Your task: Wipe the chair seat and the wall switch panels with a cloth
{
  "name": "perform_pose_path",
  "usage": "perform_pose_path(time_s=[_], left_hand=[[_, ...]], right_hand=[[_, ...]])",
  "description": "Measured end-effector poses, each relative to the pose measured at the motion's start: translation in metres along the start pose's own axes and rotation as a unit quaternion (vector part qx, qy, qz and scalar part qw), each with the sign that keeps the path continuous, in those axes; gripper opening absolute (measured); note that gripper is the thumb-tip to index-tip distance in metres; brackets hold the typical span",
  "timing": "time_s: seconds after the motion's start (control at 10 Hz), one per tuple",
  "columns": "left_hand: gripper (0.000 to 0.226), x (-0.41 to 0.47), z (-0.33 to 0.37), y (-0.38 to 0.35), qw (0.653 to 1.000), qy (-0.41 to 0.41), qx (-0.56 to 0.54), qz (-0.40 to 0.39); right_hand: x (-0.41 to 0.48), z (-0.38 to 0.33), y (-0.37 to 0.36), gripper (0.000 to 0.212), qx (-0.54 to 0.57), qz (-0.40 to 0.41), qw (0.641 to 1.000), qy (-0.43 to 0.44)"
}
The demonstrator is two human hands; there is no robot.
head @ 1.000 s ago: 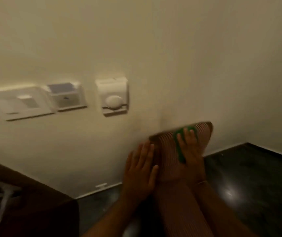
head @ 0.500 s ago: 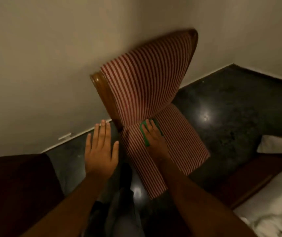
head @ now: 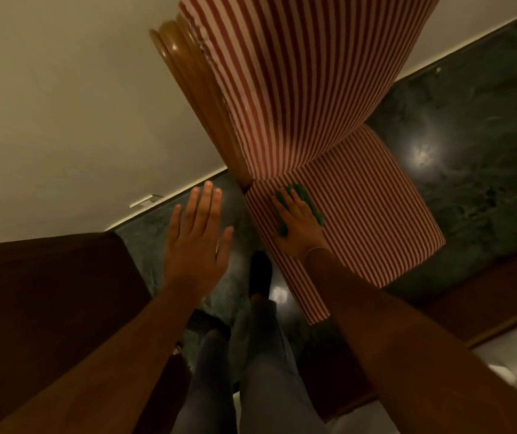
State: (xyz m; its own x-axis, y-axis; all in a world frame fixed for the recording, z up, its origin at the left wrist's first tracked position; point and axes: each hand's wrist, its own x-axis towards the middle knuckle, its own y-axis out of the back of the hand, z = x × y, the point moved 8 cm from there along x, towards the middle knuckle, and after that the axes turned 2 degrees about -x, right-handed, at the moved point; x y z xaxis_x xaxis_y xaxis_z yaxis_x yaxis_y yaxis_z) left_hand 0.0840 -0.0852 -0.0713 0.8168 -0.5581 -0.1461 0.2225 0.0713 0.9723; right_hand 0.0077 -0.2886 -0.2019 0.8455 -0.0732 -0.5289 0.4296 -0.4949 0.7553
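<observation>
A chair with red-and-white striped upholstery stands by the wall; its seat (head: 370,214) lies below its tall backrest (head: 298,79), which has a glossy wooden edge. My right hand (head: 298,223) presses a green cloth (head: 309,200) flat on the seat's back left corner, near the backrest. My left hand (head: 196,242) hovers over the floor to the left of the seat, fingers spread, holding nothing. No wall switch panels are in view.
A cream wall (head: 78,104) meets a dark polished floor (head: 470,136). A dark wooden piece of furniture (head: 47,292) is at the left. A wooden bed frame (head: 485,296) with white bedding is at the lower right. My legs (head: 260,371) are below.
The view has tilted down from the switch panels and chair top to the seat. My right hand with the cloth went from the backrest's top to the seat. My left hand left the chair.
</observation>
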Motion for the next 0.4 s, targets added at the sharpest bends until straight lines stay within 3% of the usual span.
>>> perform_pose_path(time_s=[0.1,0.2,0.4], left_hand=[[0.073,0.001,-0.003,-0.003,1.000,0.006,0.003,-0.011],[0.074,-0.002,-0.004,-0.002,0.999,0.012,0.009,-0.031],[0.074,-0.009,-0.011,0.039,1.000,0.020,0.006,0.009]], right_hand=[[-0.005,-0.006,-0.004,0.097,-0.017,-0.033,0.999,-0.018],[-0.010,-0.013,0.009,0.094,-0.049,-0.024,0.998,-0.043],[-0.027,-0.052,0.072,0.089,-0.060,0.109,0.992,-0.032]])
